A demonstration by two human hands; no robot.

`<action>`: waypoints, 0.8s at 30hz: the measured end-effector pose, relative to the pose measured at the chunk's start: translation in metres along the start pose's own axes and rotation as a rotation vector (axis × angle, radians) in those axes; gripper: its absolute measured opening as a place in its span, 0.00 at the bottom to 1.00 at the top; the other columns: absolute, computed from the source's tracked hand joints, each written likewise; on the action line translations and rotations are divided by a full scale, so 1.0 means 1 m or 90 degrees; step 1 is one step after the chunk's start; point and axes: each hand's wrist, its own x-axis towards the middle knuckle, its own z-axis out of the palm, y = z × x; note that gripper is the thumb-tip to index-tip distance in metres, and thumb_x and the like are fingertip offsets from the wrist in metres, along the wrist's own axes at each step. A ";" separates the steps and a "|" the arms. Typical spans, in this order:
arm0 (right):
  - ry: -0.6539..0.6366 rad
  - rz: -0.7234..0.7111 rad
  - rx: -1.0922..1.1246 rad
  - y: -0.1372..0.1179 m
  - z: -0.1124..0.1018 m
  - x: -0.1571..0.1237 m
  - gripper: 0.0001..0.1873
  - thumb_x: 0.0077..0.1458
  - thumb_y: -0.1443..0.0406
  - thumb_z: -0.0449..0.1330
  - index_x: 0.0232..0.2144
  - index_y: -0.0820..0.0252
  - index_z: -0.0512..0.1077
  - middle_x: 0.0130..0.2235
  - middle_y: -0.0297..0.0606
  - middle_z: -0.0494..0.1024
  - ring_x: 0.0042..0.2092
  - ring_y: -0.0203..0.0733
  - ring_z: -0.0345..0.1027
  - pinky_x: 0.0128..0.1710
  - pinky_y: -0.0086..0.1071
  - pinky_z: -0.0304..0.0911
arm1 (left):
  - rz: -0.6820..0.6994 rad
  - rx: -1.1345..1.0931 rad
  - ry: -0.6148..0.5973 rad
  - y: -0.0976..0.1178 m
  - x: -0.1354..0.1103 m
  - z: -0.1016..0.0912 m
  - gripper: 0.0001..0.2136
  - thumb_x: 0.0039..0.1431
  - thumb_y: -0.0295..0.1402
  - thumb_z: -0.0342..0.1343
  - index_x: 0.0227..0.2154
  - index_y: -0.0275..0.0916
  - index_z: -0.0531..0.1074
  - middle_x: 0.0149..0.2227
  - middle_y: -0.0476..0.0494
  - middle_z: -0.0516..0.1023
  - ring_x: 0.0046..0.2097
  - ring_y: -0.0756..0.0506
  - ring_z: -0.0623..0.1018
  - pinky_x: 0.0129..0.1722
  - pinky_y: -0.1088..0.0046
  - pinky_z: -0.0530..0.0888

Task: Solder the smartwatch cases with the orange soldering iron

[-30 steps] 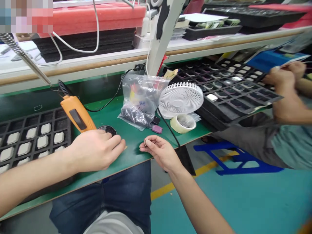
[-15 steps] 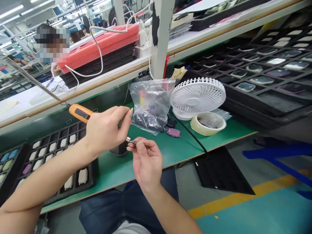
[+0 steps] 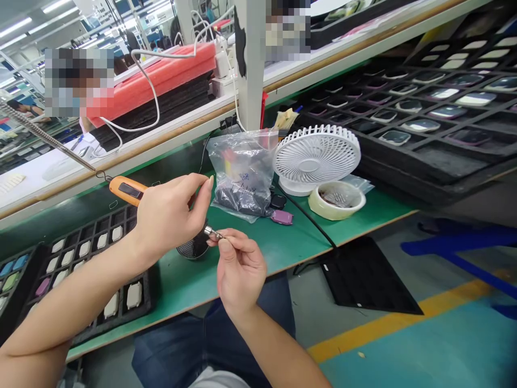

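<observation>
two hands are held over the green bench mat: one orange electric tool is gripped in the left hand, and one small metal bit is pinched in the closed fingertips of the right hand, just beside the left fingers. one black mesh disc, one clear plastic bag, one white fan, one tape roll and two black parts trays are placed beyond. relative to the earlier frame, the grip is unchanged and the view is shifted slightly.

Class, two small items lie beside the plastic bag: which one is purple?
The flat purple piece is purple. It lies nearer the front of the green bench than the black piece, which sits beside the plastic bag.
</observation>
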 end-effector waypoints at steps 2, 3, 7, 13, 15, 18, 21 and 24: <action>-0.007 -0.018 -0.020 0.002 -0.002 -0.002 0.09 0.66 0.61 0.68 0.43 0.61 0.78 0.46 0.36 0.83 0.45 0.38 0.80 0.46 0.37 0.81 | -0.005 0.005 0.000 0.000 0.000 0.001 0.12 0.76 0.36 0.55 0.35 0.40 0.78 0.24 0.53 0.74 0.26 0.51 0.73 0.28 0.71 0.62; -0.010 -0.026 -0.030 0.003 -0.002 -0.002 0.09 0.66 0.61 0.68 0.44 0.61 0.78 0.47 0.37 0.83 0.45 0.38 0.80 0.46 0.38 0.81 | -0.008 0.009 0.000 0.000 0.000 0.001 0.12 0.76 0.36 0.55 0.35 0.40 0.78 0.24 0.53 0.74 0.26 0.51 0.73 0.28 0.71 0.62; -0.039 -0.062 -0.075 0.007 -0.006 0.002 0.10 0.67 0.60 0.67 0.45 0.61 0.78 0.47 0.37 0.83 0.45 0.38 0.80 0.46 0.38 0.81 | -0.023 0.019 -0.016 -0.001 -0.001 0.000 0.12 0.76 0.37 0.55 0.35 0.41 0.78 0.24 0.53 0.75 0.26 0.51 0.73 0.29 0.71 0.62; -0.090 -0.109 -0.140 0.007 -0.011 0.009 0.10 0.67 0.59 0.67 0.44 0.60 0.79 0.46 0.37 0.84 0.47 0.39 0.80 0.50 0.41 0.80 | -0.042 0.026 -0.063 -0.001 -0.004 -0.002 0.13 0.76 0.38 0.55 0.34 0.41 0.77 0.23 0.53 0.74 0.24 0.51 0.71 0.28 0.70 0.60; -0.092 -0.107 -0.163 0.006 -0.011 0.011 0.10 0.67 0.58 0.67 0.44 0.60 0.79 0.47 0.37 0.84 0.48 0.40 0.80 0.51 0.42 0.80 | -0.034 0.038 -0.059 -0.002 -0.004 -0.003 0.13 0.76 0.38 0.54 0.34 0.41 0.77 0.24 0.52 0.75 0.25 0.50 0.73 0.28 0.70 0.61; -0.098 -0.069 -0.187 0.004 -0.012 0.016 0.11 0.67 0.57 0.67 0.44 0.60 0.79 0.46 0.37 0.84 0.47 0.39 0.80 0.50 0.41 0.80 | 0.022 0.032 -0.088 -0.008 -0.003 -0.007 0.14 0.78 0.39 0.52 0.38 0.41 0.78 0.29 0.49 0.79 0.29 0.49 0.78 0.30 0.70 0.65; -0.092 -0.019 -0.193 0.002 -0.015 0.023 0.14 0.68 0.55 0.65 0.45 0.60 0.78 0.44 0.36 0.83 0.42 0.37 0.79 0.45 0.37 0.80 | 0.206 0.027 -0.225 -0.013 -0.003 -0.015 0.15 0.80 0.43 0.50 0.49 0.41 0.78 0.42 0.43 0.83 0.37 0.46 0.82 0.34 0.67 0.71; -0.088 -0.001 -0.201 -0.001 -0.021 0.027 0.15 0.69 0.54 0.64 0.46 0.60 0.77 0.44 0.36 0.82 0.42 0.37 0.79 0.44 0.38 0.79 | 0.362 0.108 -0.310 -0.016 -0.007 -0.022 0.20 0.80 0.47 0.48 0.53 0.36 0.76 0.43 0.39 0.82 0.39 0.41 0.83 0.39 0.60 0.74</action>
